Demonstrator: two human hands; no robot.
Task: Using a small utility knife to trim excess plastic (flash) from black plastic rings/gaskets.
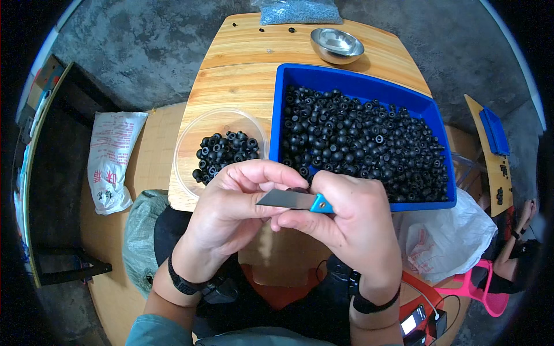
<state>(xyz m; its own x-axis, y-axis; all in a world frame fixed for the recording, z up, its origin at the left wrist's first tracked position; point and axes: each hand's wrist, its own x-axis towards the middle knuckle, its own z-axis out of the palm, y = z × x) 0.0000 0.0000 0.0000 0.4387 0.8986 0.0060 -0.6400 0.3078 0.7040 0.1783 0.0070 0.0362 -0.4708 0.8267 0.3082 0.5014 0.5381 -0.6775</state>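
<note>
My right hand (pixel 355 216) is closed around a small knife (pixel 285 199) with a blue handle end and a flat grey blade. The blade points left and lies across the fingers of my left hand (pixel 225 199). Between my left thumb and fingertips, right by the blade, a small black part (pixel 298 190) is pinched, mostly hidden. Beyond my right hand is a blue tray (pixel 277 115), filled with many round black parts (pixel 346 127) that have holes. A clear round tub (pixel 183 135) with a smaller heap of the same parts (pixel 228 151) stands beyond my left hand.
A steel bowl (pixel 337 46) and a bag of bluish pellets (pixel 300 11) stand at the wooden table's (pixel 236 75) far end, near several tiny black pieces. White sacks (pixel 112 161) lie to either side. A pink stool (pixel 490 294) and another person's arm (pixel 519 230) are at the right.
</note>
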